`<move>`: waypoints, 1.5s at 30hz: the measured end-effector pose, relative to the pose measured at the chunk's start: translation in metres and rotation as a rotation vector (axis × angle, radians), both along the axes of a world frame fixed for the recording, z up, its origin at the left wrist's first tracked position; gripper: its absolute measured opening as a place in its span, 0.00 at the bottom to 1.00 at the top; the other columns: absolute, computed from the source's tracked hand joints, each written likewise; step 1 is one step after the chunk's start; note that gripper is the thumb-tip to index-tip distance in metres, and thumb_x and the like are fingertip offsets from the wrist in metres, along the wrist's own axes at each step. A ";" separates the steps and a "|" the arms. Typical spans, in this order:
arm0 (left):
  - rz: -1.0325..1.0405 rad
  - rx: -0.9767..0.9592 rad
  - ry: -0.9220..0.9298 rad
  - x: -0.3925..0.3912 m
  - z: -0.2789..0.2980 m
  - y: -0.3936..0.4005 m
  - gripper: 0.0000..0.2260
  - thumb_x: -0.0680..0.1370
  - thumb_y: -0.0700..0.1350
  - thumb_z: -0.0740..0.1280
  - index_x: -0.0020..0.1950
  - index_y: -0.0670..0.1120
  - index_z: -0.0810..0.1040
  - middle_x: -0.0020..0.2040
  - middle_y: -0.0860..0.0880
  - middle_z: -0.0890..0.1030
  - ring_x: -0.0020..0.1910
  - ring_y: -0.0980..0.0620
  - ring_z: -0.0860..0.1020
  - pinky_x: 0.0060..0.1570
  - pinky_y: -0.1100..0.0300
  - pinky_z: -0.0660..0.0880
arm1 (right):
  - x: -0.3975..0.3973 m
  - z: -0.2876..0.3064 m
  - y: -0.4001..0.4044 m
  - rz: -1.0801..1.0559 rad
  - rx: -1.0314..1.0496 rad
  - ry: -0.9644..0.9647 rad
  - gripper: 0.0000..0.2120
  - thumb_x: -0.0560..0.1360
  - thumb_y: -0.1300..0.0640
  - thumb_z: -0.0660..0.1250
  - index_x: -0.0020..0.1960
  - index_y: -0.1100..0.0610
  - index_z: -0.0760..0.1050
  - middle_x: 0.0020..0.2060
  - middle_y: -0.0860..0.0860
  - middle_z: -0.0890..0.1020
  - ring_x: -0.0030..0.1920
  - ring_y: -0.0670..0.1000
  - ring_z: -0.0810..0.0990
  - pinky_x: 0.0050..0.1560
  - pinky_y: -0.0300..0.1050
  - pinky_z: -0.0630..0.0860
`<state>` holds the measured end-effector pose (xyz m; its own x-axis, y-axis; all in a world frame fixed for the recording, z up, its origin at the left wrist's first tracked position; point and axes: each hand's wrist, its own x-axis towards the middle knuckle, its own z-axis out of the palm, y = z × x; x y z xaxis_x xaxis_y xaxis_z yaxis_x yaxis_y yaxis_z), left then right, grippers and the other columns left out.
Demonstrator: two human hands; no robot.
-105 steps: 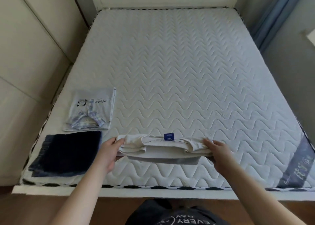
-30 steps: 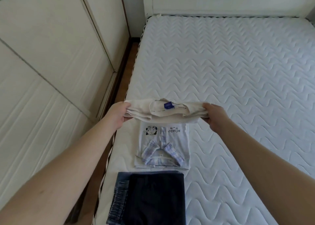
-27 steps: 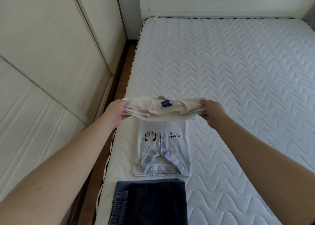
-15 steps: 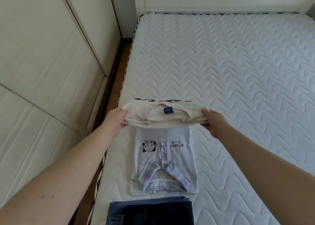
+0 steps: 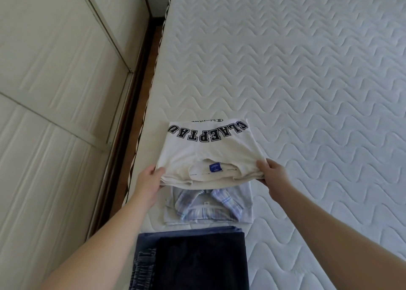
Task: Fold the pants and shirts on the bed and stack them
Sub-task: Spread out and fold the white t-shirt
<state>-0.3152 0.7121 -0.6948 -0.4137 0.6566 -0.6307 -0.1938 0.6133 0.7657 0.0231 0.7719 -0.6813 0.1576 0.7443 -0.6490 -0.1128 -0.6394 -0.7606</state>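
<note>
A folded cream shirt (image 5: 206,151) with dark block letters and a blue neck label lies over the far part of a folded pale shirt (image 5: 211,208) with a plaid collar. My left hand (image 5: 148,179) grips the cream shirt's near left corner. My right hand (image 5: 273,175) grips its near right corner. Folded dark denim pants (image 5: 193,261) lie on the mattress just nearer to me, apart from the shirts. All sit along the left side of the white quilted mattress (image 5: 296,80).
Cream wardrobe doors (image 5: 55,80) stand close on the left, with a narrow strip of brown floor (image 5: 140,96) between them and the bed. The mattress's left edge runs just beside the clothes.
The cream shirt has come down from the air onto the pale shirt, covering its cartoon print; its lettered front now shows. Both hands moved down and forward with it.
</note>
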 end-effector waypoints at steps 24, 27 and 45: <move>-0.488 -0.390 0.390 -0.007 -0.104 -0.106 0.13 0.74 0.42 0.71 0.57 0.45 0.77 0.50 0.48 0.81 0.49 0.48 0.79 0.51 0.53 0.77 | 0.030 -0.115 -0.089 0.718 -0.334 -0.739 0.11 0.76 0.51 0.65 0.39 0.57 0.74 0.33 0.53 0.79 0.34 0.52 0.78 0.35 0.45 0.73; -0.467 -0.356 0.384 -0.008 -0.106 -0.100 0.22 0.72 0.42 0.72 0.65 0.45 0.73 0.54 0.48 0.79 0.50 0.50 0.79 0.48 0.56 0.77 | 0.031 -0.121 -0.090 0.761 -0.306 -0.818 0.11 0.77 0.47 0.67 0.46 0.56 0.73 0.35 0.47 0.77 0.34 0.47 0.75 0.31 0.42 0.67; -0.254 -0.217 0.091 -0.029 -0.129 -0.010 0.14 0.75 0.60 0.69 0.51 0.52 0.79 0.50 0.50 0.84 0.49 0.50 0.82 0.46 0.56 0.77 | 0.000 -0.141 0.016 0.424 -0.101 -0.542 0.24 0.79 0.35 0.53 0.64 0.51 0.70 0.50 0.46 0.78 0.48 0.51 0.77 0.48 0.49 0.70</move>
<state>-0.3446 0.7026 -0.8241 -0.3158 0.6005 -0.7346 0.0491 0.7835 0.6194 0.0235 0.7882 -0.8225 0.1883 0.7531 -0.6304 0.5410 -0.6153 -0.5734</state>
